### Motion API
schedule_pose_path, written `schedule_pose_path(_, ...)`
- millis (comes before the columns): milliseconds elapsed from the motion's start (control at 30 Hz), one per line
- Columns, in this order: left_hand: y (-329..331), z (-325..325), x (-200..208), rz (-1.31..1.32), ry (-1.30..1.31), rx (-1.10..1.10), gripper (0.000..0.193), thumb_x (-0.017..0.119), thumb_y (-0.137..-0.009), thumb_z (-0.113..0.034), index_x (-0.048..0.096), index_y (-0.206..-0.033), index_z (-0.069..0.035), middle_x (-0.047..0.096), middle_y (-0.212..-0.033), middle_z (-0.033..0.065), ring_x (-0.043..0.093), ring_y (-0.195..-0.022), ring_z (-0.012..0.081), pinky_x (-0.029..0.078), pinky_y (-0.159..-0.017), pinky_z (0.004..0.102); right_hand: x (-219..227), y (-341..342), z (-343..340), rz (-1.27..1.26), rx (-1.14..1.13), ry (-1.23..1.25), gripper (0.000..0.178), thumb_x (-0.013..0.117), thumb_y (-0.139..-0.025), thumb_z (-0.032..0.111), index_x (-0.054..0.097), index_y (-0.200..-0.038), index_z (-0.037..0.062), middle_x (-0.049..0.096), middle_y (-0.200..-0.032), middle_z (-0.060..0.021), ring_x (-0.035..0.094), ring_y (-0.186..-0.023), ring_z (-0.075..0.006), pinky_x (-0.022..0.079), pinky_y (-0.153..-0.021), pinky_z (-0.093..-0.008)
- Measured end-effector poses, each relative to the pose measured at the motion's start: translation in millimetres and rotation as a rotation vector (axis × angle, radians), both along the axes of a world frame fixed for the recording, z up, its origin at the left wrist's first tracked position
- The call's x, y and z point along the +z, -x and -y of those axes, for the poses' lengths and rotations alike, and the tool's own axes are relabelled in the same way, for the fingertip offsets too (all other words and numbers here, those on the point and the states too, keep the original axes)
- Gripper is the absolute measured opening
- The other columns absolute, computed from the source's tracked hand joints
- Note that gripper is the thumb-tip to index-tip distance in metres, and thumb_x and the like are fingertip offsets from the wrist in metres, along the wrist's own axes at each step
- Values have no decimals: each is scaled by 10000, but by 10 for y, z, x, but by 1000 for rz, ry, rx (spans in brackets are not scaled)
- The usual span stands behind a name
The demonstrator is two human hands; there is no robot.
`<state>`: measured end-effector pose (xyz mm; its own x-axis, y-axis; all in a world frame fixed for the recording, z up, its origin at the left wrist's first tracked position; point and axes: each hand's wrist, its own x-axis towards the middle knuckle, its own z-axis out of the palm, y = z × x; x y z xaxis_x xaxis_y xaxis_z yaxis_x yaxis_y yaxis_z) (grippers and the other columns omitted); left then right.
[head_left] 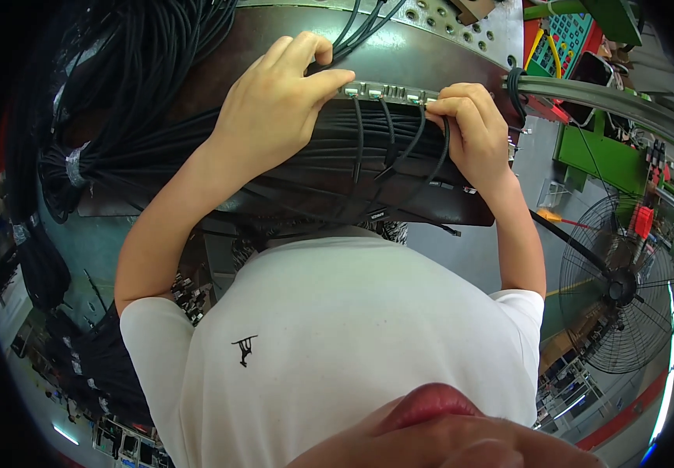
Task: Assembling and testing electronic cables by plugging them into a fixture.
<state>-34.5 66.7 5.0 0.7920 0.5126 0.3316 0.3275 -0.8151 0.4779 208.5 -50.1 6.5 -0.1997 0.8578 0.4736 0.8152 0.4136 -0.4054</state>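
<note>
On the dark bench [473, 207], a slotted metal strip [394, 92] sits between half-curled left hand [270, 109], can't tell if gripping, and right hand [473, 129] pinching a black cable [444, 144] at its right end; drag from hanging cables [359, 136] could skew the plug.

Cable bundle [329, 148] across desk [430, 54], before strip [391, 93]; strip between left hand [270, 101] and right hand [475, 125]; plate [473, 37] behind strip; fan [622, 288] right of desk.

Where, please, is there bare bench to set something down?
Bare bench shows between the metal strip and the perforated plate; another patch lies between the left hand and the cable bundle. Black cables crowd the strip's near side.
</note>
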Motion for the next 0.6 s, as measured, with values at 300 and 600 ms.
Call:
schedule_pose_path(300, 2, -39, 40, -65, 99, -46, 248, 659, -839, -27, 708, -1077, -76, 537, -960, 36, 539, -862, 212, 476, -722, 335, 55, -31, -19, -99, 28, 96, 270, 672, -653, -129, 608, -871, 15, 619, -870, -95, 605, -807, -282, 508, -676, -363)
schedule_pose_path(600, -74, -350, 67, -9, 411, -143, 230, 600, -926, -104, 669, -1130, -22, 566, -972, 48, 570, -890, 177, 454, -815, 287, 175, -12, -69, 30, -3, 154, 212, 660, -690, -99, 553, -829, 21, 562, -833, -77, 560, -795, -277, 486, -668, -375)
